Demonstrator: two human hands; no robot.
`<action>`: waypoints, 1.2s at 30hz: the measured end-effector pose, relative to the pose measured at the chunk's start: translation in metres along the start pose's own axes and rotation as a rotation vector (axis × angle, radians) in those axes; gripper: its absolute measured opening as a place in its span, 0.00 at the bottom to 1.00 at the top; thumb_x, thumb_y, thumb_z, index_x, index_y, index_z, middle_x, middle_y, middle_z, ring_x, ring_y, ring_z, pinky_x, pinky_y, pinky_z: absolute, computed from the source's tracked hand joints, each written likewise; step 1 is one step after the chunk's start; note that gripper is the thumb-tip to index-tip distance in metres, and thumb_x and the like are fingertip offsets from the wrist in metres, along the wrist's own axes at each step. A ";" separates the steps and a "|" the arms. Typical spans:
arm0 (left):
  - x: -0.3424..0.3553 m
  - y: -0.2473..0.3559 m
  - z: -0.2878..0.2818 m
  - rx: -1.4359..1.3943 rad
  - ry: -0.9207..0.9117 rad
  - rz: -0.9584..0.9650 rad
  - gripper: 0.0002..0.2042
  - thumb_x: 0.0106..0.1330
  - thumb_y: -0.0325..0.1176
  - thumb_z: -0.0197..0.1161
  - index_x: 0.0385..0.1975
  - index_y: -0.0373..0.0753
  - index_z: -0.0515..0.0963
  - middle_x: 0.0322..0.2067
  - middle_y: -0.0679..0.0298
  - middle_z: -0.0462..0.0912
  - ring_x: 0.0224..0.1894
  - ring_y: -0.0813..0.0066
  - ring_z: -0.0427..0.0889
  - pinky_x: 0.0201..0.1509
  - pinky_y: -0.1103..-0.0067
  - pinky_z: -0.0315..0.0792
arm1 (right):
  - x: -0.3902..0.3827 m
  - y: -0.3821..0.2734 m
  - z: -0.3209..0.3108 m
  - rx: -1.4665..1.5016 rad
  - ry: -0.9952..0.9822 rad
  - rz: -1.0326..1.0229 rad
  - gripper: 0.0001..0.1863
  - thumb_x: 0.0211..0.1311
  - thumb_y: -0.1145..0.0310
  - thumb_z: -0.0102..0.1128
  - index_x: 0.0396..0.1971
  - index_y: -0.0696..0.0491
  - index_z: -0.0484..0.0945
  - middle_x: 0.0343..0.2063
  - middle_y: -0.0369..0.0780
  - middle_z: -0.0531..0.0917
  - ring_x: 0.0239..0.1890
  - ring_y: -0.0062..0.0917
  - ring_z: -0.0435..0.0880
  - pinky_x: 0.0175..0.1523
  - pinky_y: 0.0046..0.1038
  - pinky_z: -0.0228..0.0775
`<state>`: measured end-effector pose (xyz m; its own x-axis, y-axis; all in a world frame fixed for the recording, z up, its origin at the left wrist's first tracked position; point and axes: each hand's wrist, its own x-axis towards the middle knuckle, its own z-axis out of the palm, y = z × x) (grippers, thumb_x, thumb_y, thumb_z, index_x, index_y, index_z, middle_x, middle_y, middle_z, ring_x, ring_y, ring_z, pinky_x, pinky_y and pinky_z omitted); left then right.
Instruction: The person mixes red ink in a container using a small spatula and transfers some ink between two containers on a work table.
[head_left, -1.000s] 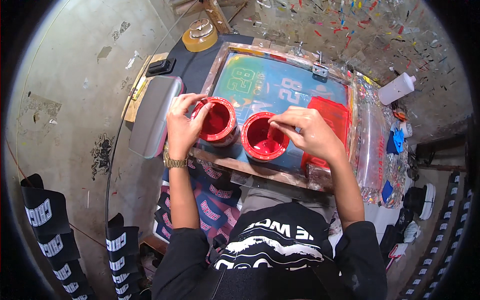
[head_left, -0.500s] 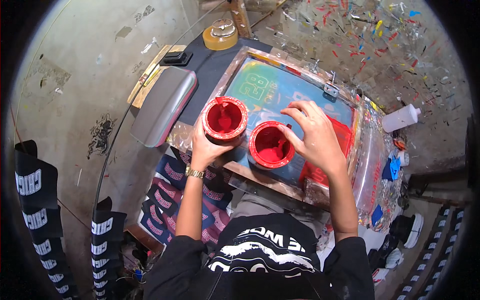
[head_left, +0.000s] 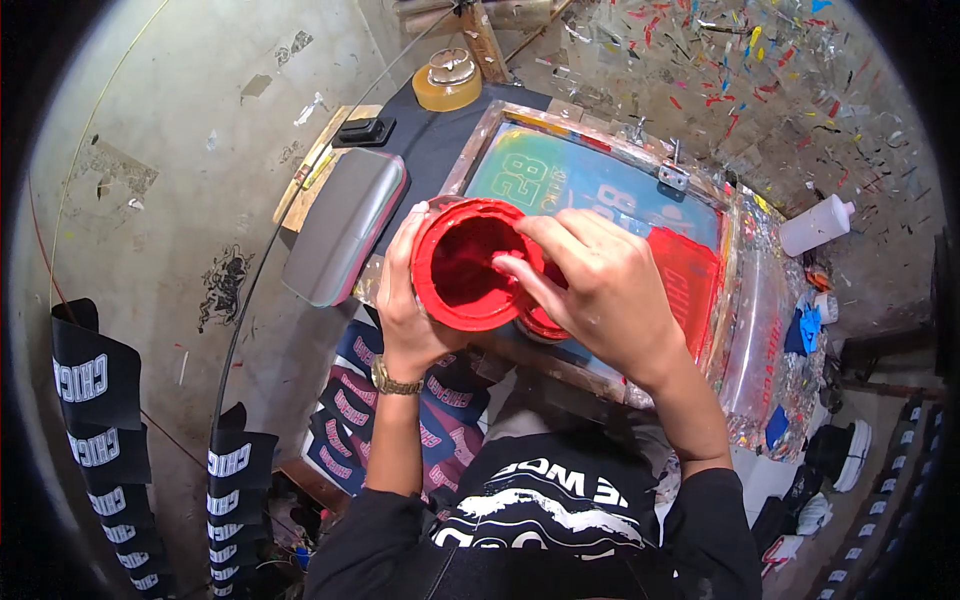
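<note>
Spilled paint is the likeliest trouble: the red can (head_left: 465, 322) leans in the left hand (head_left: 405, 320), its mouth turned up and toward the right, and a steeper tip could run paint over the rim onto the screen (head_left: 625, 165). Wet paint on the outside might also make the grip slide. The second can (head_left: 541, 325) sits just behind and below, partly hidden — a knock from the red can or from the right hand (head_left: 610, 285) could shift it.

The left hand wraps the red can's left side and holds it over the near edge of the screen, forearm rising from below, watch (head_left: 390, 375) at the wrist. The right hand arches in from the right, wrist bent, thumb reaching into the mouth and forefinger by the rim — whether they pinch anything, one cannot tell.
</note>
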<state>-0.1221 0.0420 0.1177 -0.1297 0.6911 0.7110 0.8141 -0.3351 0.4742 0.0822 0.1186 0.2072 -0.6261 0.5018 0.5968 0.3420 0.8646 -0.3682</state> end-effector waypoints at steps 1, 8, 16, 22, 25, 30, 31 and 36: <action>0.002 0.003 -0.001 0.036 0.018 0.036 0.49 0.45 0.47 0.83 0.66 0.30 0.66 0.64 0.41 0.73 0.64 0.45 0.76 0.69 0.60 0.71 | -0.003 -0.002 0.000 -0.050 0.021 0.025 0.15 0.59 0.62 0.74 0.37 0.56 0.82 0.26 0.41 0.82 0.28 0.35 0.83 0.35 0.34 0.75; 0.010 0.012 -0.001 -0.026 0.037 0.072 0.50 0.45 0.48 0.84 0.66 0.29 0.66 0.64 0.41 0.73 0.64 0.42 0.75 0.69 0.59 0.71 | -0.027 -0.019 -0.020 0.003 -0.200 -0.003 0.10 0.61 0.67 0.66 0.37 0.56 0.79 0.27 0.41 0.80 0.33 0.32 0.85 0.33 0.33 0.78; 0.008 0.012 0.013 -0.062 0.056 0.115 0.52 0.44 0.49 0.84 0.68 0.31 0.64 0.65 0.41 0.72 0.66 0.41 0.74 0.70 0.58 0.70 | -0.031 -0.017 -0.024 0.112 -0.026 -0.044 0.14 0.54 0.74 0.65 0.42 0.60 0.81 0.34 0.43 0.81 0.36 0.34 0.85 0.41 0.33 0.80; 0.013 0.019 0.013 -0.095 0.046 0.133 0.51 0.44 0.47 0.84 0.68 0.30 0.63 0.65 0.41 0.71 0.67 0.41 0.73 0.71 0.58 0.69 | -0.029 -0.011 -0.024 0.046 0.112 -0.141 0.17 0.51 0.80 0.67 0.44 0.61 0.82 0.35 0.44 0.83 0.35 0.34 0.86 0.40 0.31 0.80; 0.013 0.020 0.015 -0.107 0.050 0.139 0.51 0.45 0.45 0.84 0.68 0.30 0.63 0.65 0.40 0.71 0.67 0.40 0.72 0.71 0.58 0.68 | -0.031 -0.008 -0.022 0.063 0.174 -0.183 0.21 0.51 0.76 0.65 0.47 0.65 0.80 0.37 0.46 0.83 0.37 0.35 0.86 0.44 0.31 0.81; 0.010 0.018 0.022 -0.149 0.039 0.125 0.49 0.47 0.44 0.83 0.68 0.30 0.63 0.66 0.39 0.70 0.67 0.40 0.72 0.71 0.58 0.68 | -0.038 -0.001 -0.030 0.001 0.169 -0.265 0.19 0.48 0.75 0.66 0.42 0.65 0.82 0.38 0.46 0.83 0.38 0.35 0.86 0.43 0.30 0.82; 0.009 0.019 0.023 -0.112 0.036 0.128 0.49 0.48 0.43 0.82 0.68 0.30 0.62 0.66 0.40 0.70 0.68 0.40 0.72 0.71 0.58 0.68 | -0.039 -0.002 -0.032 0.002 0.171 -0.266 0.19 0.48 0.75 0.66 0.42 0.65 0.82 0.38 0.46 0.83 0.38 0.35 0.86 0.43 0.30 0.82; 0.010 0.021 0.029 -0.120 0.073 0.139 0.47 0.50 0.41 0.81 0.68 0.30 0.62 0.66 0.40 0.70 0.68 0.41 0.72 0.71 0.58 0.68 | -0.048 -0.002 -0.029 0.006 -0.014 -0.243 0.18 0.47 0.74 0.65 0.41 0.64 0.82 0.39 0.45 0.83 0.39 0.34 0.85 0.42 0.30 0.82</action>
<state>-0.0904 0.0603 0.1197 -0.0650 0.5863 0.8075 0.7544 -0.5008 0.4244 0.1316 0.0934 0.2002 -0.6995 0.2783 0.6583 0.1754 0.9598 -0.2193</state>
